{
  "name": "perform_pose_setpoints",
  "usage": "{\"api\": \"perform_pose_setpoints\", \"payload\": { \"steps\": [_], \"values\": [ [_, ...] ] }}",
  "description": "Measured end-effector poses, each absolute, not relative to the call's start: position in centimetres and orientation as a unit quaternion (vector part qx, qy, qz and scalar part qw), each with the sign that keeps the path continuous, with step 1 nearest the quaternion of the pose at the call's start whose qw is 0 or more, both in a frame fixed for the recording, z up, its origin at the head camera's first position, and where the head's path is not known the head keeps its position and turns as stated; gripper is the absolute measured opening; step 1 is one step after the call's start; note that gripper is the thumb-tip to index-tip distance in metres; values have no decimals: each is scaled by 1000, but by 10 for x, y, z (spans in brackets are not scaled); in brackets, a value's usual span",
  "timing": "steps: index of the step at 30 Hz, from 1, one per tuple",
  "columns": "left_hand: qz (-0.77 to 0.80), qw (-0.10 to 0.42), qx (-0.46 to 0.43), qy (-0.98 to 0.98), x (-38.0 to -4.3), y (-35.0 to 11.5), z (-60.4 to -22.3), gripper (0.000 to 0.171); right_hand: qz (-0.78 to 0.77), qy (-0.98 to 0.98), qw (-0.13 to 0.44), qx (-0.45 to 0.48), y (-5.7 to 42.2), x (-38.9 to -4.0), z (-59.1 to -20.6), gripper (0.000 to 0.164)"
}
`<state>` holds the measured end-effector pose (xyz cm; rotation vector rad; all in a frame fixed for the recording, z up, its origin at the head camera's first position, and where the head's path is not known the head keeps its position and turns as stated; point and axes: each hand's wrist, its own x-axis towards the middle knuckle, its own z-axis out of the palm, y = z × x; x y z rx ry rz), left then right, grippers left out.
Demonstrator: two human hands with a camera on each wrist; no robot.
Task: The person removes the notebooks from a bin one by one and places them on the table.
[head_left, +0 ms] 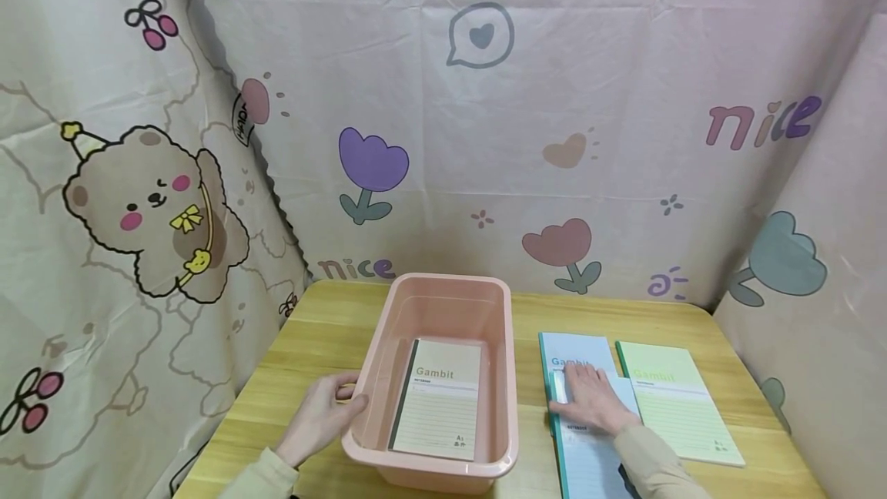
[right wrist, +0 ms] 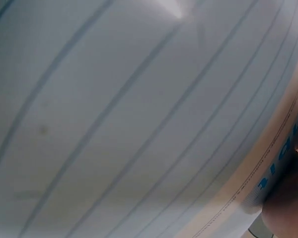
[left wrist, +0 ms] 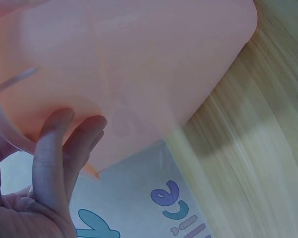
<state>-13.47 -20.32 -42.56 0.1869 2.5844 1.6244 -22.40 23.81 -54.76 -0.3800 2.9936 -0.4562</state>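
Note:
A pink plastic basin [head_left: 504, 376] stands on the table, with a cream notebook [head_left: 436, 399] lying face up inside it. My left hand [head_left: 320, 416] grips the basin's left rim, the thumb at the rim and the fingers [left wrist: 49, 158] against the outer wall. To the right of the basin, my right hand [head_left: 596, 399] rests on the upper part of a blue notebook [head_left: 589, 460], fingers extended and thumb near its teal spine. That notebook overlaps another blue notebook [head_left: 575, 345] behind it. In the right wrist view, the lined blue cover [right wrist: 129, 114] fills most of the frame.
A pale green notebook [head_left: 682, 406] lies right of the blue ones. The wooden table [head_left: 333, 329] is enclosed at the back and sides by printed cloth [head_left: 471, 137]. A dark cord [head_left: 185, 468] runs along the left table edge.

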Motion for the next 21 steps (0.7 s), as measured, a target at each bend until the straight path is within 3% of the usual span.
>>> {"api": "perform_pose_setpoints", "payload": {
  "steps": [21],
  "values": [
    [539,48,62,839,-135,-204,-426,46,-111,985,41,-123,237,-218,-556,84]
  ]
}}
